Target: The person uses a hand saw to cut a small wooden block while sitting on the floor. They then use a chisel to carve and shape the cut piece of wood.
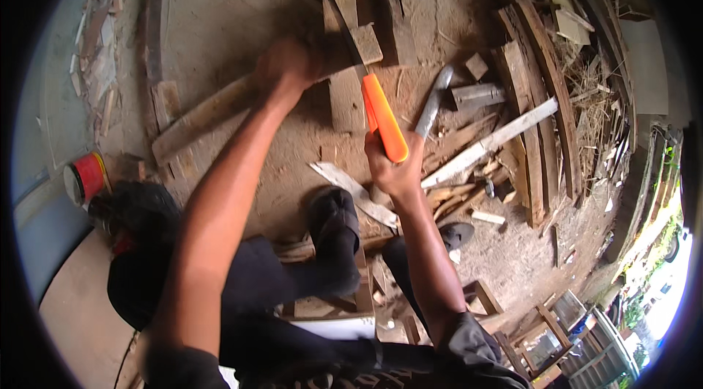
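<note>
My right hand [395, 164] is closed around the orange handle of a handsaw [384, 119]. Its dark, narrow blade [343, 19] runs up and away, beside the cut end of a wooden beam [216, 110]. My left hand [288, 67] is on the beam, left of the blade; motion smears its fingers, so their grip is unclear. Under the beam, near the blade, lies a thick wooden block [346, 102]. How deep the blade sits in the wood cannot be made out.
Another upright block [395, 26] stands right of the blade. A grey pipe-like piece [435, 99], a pale plank [491, 141] and wood scraps lie to the right. Long curved timbers [538, 59] are stacked beyond. A red tin [89, 176] stands at far left. My feet [333, 217] are near the beam.
</note>
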Tool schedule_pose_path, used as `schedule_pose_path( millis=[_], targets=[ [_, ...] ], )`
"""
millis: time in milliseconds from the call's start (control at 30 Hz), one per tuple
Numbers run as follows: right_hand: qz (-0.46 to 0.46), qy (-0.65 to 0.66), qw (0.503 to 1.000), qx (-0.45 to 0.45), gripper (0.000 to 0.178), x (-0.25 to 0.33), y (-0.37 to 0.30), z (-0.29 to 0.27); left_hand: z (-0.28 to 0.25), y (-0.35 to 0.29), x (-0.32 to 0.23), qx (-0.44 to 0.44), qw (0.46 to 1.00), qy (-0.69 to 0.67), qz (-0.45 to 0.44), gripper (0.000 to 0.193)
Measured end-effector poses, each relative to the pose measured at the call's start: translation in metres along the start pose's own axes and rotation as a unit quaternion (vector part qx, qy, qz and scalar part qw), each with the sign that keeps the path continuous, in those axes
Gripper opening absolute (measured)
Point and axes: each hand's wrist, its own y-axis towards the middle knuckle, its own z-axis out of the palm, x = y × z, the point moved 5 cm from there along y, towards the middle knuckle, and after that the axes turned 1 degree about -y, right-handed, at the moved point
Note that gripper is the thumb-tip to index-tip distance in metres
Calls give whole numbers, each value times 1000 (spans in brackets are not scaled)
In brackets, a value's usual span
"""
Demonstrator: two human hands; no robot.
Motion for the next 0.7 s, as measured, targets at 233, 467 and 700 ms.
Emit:
schedule_pose_path(
  millis=[233,467,700],
  targets=[
    [-39,-65,997,-10,25,17,-153,-51,-3,-14,-7,-14,998,59,-22,52],
    [-21,-45,999,-7,13,-2,-34,-5,25,-19,20,61,997,50,-14,55],
    [10,-158,985,66,10,10,-112,-48,-14,-7,-9,29,997,38,-64,53]
  ],
)
